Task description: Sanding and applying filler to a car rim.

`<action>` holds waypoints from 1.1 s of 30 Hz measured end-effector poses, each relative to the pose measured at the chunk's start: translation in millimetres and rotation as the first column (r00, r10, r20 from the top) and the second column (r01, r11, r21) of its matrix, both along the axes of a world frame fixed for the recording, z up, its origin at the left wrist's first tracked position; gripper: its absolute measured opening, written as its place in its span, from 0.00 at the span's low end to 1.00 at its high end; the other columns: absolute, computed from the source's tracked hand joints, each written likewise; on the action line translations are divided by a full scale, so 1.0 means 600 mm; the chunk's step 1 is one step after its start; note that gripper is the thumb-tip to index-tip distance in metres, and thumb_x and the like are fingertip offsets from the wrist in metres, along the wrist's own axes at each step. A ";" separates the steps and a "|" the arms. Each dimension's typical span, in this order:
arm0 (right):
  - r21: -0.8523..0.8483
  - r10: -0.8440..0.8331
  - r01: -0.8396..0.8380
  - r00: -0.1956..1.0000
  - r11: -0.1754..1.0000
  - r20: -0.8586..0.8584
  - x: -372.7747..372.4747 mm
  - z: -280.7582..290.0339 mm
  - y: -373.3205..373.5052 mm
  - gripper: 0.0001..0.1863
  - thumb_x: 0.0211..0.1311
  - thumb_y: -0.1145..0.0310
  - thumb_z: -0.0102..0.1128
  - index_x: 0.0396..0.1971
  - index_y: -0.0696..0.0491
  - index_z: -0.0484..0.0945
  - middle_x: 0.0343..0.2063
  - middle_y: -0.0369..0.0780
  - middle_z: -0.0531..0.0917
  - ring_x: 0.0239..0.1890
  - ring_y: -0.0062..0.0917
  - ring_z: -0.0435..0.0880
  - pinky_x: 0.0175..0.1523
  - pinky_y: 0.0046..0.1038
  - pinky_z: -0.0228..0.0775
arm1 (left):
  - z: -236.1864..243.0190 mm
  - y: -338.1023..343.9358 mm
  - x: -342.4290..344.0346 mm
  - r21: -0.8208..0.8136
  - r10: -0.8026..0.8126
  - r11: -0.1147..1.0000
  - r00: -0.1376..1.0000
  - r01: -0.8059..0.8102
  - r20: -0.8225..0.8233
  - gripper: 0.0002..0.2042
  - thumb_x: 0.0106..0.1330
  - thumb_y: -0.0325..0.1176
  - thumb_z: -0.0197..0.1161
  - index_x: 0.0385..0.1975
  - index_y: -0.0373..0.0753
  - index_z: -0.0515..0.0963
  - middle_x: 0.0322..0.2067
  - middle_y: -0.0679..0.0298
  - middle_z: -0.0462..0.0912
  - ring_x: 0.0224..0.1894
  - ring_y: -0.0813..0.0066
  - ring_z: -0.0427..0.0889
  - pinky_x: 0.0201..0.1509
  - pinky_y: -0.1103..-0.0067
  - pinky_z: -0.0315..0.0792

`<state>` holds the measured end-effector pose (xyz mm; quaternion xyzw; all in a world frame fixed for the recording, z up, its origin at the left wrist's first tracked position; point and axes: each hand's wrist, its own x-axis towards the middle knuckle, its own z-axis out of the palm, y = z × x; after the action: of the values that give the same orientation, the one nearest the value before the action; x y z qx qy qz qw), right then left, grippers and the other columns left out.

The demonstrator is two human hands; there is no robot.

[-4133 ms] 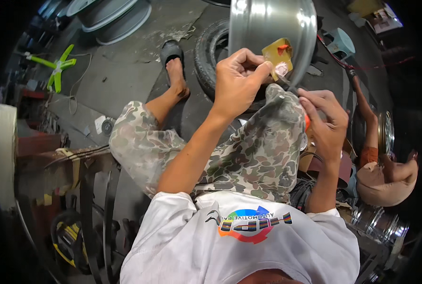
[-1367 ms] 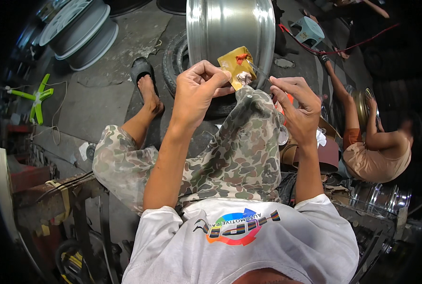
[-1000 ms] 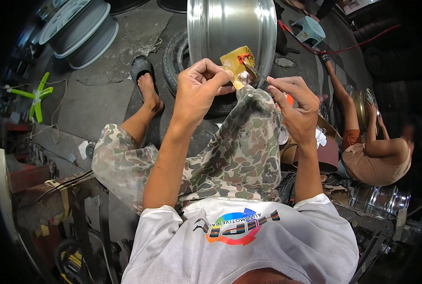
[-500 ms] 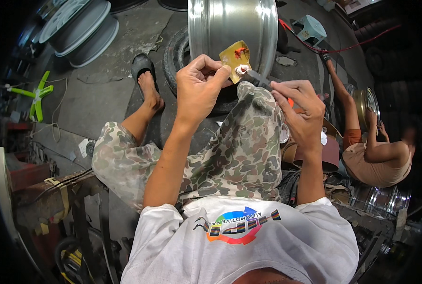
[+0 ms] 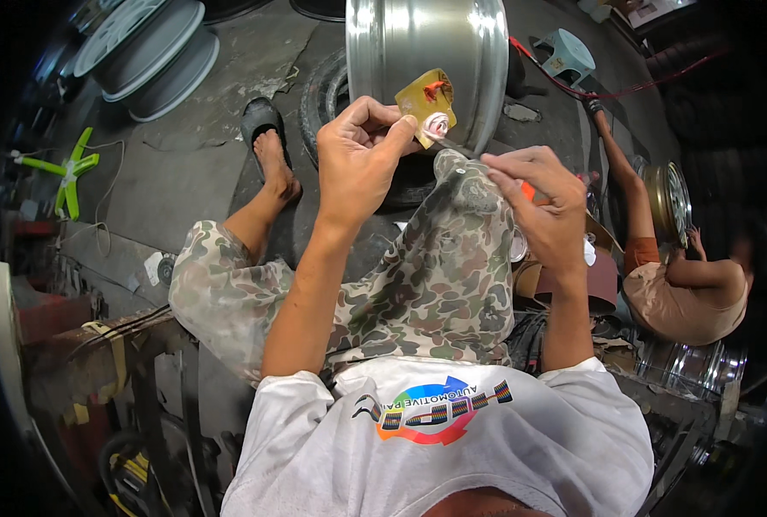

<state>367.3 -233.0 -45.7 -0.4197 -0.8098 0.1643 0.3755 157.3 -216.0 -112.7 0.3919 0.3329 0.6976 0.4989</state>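
Between the thumb and fingers of my left hand [image 5: 362,164] is a small piece of yellow-brown sheet [image 5: 415,99], pinched at its left edge. On it lie a swirled dab of white paste [image 5: 436,126] and, above that, a smear of red paste [image 5: 435,90]. My right hand [image 5: 545,202] is closed on a thin, flat-bladed spatula [image 5: 459,150], seen nearly edge-on. Its tip touches the white paste, where reddish streaks show. Both hands are above my raised right knee, just in front of a shiny metal wheel rim [image 5: 426,52].
A black tyre [image 5: 313,103] lies behind my left hand. More rims [image 5: 155,69] stand at far left, near a green star-shaped piece [image 5: 69,172]. At right, a person [image 5: 689,297] sits beside another wheel [image 5: 676,202]. A pale blue stool [image 5: 566,53] and red hose [image 5: 629,86] are farther back.
The spatula has turned from showing its broad dark blade to nearly edge-on, and my right hand has shifted slightly left. The white paste is now more spread and swirled.
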 end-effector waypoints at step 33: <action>-0.012 0.019 -0.019 1.000 1.000 0.018 -0.013 0.012 -0.002 0.11 0.55 0.79 0.67 0.39 0.58 0.87 0.31 0.41 0.86 0.36 0.23 0.83 0.43 0.24 0.72 | -0.008 0.000 0.012 0.038 0.020 0.999 0.999 -0.019 -0.033 0.04 0.63 0.22 0.65 0.29 0.31 0.77 0.29 0.62 0.83 0.31 0.84 0.82 0.34 0.86 0.79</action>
<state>359.4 -234.2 -38.5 -0.4157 -0.8162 0.1690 0.3640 164.3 -216.1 -117.5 0.4095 0.3316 0.7021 0.4790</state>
